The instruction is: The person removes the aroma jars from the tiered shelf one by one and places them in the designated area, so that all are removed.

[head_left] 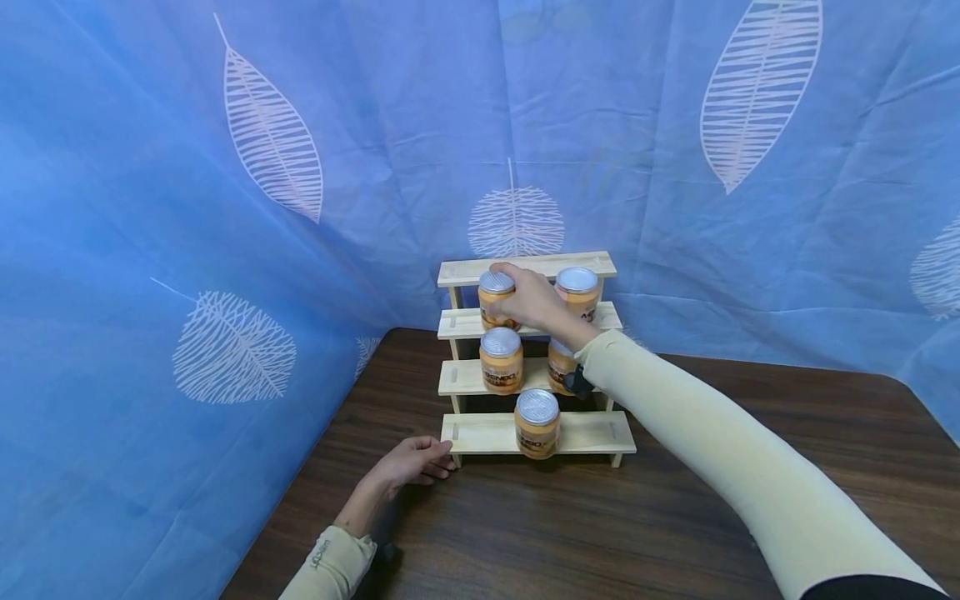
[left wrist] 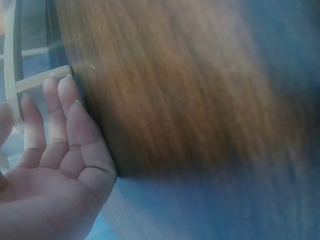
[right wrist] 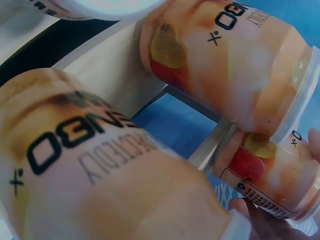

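Note:
A stepped wooden display rack (head_left: 472, 433) carries several orange-labelled jars with silver lids. My right hand (head_left: 532, 298) grips a jar (head_left: 493, 287) at the left of the second shelf from the top. In the right wrist view, fingers lie on either side of that jar (right wrist: 250, 167). Another jar (head_left: 577, 287) stands to its right, partly behind my wrist. One shelf down are a left jar (head_left: 501, 367) and a right jar (head_left: 558, 367), the latter partly covered by my arm. A front jar (head_left: 537, 429) sits on the lowest shelf. My left hand (head_left: 408, 462) holds that shelf's left corner between thumb and fingers.
The rack stands on a dark brown wooden table (head_left: 525, 533). A blue cloth (head_left: 405, 125) with white leaf prints hangs behind and to the left. My right sleeve (head_left: 705, 425) stretches across the table's right side.

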`<state>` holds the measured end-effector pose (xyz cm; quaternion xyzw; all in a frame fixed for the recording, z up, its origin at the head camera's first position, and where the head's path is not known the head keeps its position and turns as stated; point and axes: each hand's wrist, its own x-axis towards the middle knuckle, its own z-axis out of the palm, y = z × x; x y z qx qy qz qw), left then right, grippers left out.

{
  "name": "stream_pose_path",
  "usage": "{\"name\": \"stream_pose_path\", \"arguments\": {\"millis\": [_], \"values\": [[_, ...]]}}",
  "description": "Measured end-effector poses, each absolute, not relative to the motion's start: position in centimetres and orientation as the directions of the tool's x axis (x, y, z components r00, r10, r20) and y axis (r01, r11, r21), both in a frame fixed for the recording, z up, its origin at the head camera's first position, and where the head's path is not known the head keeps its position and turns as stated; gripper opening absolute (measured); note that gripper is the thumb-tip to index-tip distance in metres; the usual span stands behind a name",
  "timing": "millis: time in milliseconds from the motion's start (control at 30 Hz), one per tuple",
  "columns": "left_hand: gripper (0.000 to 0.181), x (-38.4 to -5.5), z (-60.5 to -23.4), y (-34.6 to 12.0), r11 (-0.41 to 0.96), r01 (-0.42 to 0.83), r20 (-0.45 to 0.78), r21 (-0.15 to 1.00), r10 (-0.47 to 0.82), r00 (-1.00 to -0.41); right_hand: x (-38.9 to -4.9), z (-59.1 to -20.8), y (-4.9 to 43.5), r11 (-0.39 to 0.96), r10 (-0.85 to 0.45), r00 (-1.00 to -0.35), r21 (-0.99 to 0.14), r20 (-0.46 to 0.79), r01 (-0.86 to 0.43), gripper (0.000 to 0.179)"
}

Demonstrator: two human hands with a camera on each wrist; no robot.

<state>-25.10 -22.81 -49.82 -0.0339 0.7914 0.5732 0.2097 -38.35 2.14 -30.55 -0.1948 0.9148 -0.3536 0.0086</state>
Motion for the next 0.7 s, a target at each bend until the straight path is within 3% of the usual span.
{"name": "stream_pose_path", "arguments": {"millis": [700], "values": [[0.038, -24.89, -49.59, -22.71, 0.354, -0.310, -0.386, 0.882, 0.168, -0.907, -38.39, -30.49, 2.06, 0.653, -0.341, -0.926, -0.668, 0.162, -0.357, 0.072]]}}
